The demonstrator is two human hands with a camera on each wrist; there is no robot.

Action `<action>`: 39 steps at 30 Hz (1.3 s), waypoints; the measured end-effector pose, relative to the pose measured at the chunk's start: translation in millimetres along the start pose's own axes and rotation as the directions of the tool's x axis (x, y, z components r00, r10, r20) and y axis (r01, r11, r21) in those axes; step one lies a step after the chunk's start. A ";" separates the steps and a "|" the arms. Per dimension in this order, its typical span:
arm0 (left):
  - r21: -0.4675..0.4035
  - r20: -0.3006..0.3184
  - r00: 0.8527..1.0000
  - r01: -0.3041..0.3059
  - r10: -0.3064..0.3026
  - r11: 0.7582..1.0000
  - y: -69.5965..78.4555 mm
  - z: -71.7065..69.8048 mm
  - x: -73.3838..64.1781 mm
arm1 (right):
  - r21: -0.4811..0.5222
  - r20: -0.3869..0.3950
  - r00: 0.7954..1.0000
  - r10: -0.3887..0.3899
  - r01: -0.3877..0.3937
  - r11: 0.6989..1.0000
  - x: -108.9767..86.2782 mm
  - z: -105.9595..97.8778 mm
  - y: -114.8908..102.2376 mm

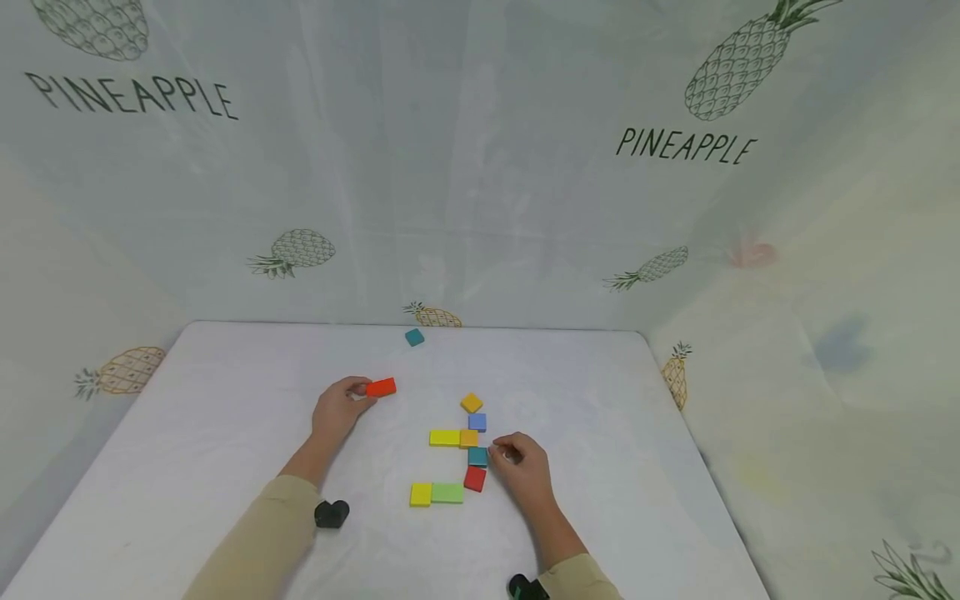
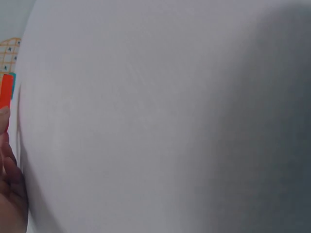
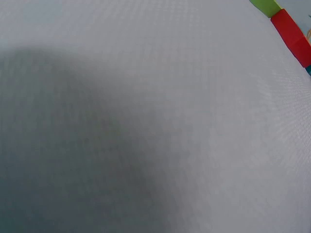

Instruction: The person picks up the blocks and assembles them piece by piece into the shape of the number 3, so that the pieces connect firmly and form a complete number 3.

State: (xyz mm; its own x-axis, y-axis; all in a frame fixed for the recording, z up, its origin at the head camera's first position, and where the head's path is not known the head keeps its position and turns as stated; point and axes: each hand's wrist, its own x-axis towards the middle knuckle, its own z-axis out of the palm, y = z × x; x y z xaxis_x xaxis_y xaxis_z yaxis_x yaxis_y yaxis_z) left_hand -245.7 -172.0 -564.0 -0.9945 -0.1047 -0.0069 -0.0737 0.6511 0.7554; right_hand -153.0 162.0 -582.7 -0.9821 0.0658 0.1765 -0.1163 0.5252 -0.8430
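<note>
Between thumb and fingers my left hand (image 1: 339,411) pinches an orange-red rectangular block (image 1: 382,387), left of the other blocks. The left wrist view catches that block at its left edge. My right hand (image 1: 525,468) has loosely bent fingers, their tips right at the right side of a teal block (image 1: 477,457). Above the teal block, an orange block (image 1: 468,438) adjoins a long yellow block (image 1: 444,437). A blue block (image 1: 477,422) and a tilted amber block (image 1: 471,402) continue upward. Below lie a red block (image 1: 474,478), a green block (image 1: 447,493) and a yellow square block (image 1: 421,494).
A separate teal block (image 1: 414,337) lies near the far edge of the white table (image 1: 600,383). Behind the table hangs a pale curtain (image 1: 465,167) printed with pineapples. Black heart-shaped pieces (image 1: 332,514) sit beside both sleeves.
</note>
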 end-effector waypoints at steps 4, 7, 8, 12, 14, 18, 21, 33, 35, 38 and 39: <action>-0.053 0.008 1.000 -0.022 0.022 0.998 8.9 5.0 -2.4 | 0.002 0.000 1.000 0.010 -0.010 1.000 0.0 -0.8 0.5; -0.054 0.013 0.999 -0.032 0.033 0.998 15.2 9.4 -4.7 | -0.007 0.004 1.000 0.019 -0.019 1.000 -0.2 -0.6 0.3; -0.050 0.018 0.999 -0.031 0.032 0.998 17.5 11.0 -5.4 | -0.010 0.005 1.000 0.017 -0.017 1.000 -0.1 -0.5 0.2; -0.029 0.053 0.998 -0.020 0.022 0.999 27.9 18.8 -8.0 | -0.019 0.005 1.000 0.029 -0.029 0.999 -0.4 0.0 -0.2; -0.024 0.070 0.997 -0.014 0.016 1.000 33.0 23.1 -8.3 | -0.022 0.005 0.999 0.041 -0.041 0.999 0.0 0.2 0.0; -0.015 0.092 0.996 0.000 0.001 1.000 41.7 31.8 -8.5 | -0.020 0.007 0.999 0.043 -0.042 0.999 1.0 -0.1 0.3; -0.018 0.106 0.994 -0.003 0.005 1.000 47.5 37.1 -9.2 | -0.011 0.010 0.999 0.037 -0.037 0.999 1.0 -0.8 -0.1; 0.029 0.148 0.989 -0.017 0.012 0.999 66.3 59.2 -2.4 | 0.007 0.013 0.999 0.053 -0.053 0.999 1.2 -3.3 0.1; 0.036 0.155 0.988 -0.014 0.008 0.999 70.1 61.7 -1.3 | 0.004 0.014 0.999 0.047 -0.048 0.999 1.6 -3.3 0.5; 0.050 0.165 0.986 -0.006 -0.002 0.999 74.2 65.2 -0.1 | 0.001 0.015 0.999 0.049 -0.049 0.999 2.0 -2.9 0.9; 0.058 0.168 0.986 -0.005 -0.005 0.998 75.2 66.2 0.2 | -0.001 0.014 0.999 0.052 -0.052 0.999 2.0 -2.7 0.8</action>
State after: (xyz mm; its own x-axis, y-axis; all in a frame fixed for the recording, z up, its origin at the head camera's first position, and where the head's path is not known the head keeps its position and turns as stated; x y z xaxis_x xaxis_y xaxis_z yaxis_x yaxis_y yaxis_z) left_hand -256.4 -73.3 -550.6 -0.9925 0.0196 -0.1207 -0.0734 0.6940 0.7162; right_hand -154.7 164.8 -581.6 -0.9888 0.0808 0.1254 -0.0653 0.5216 -0.8507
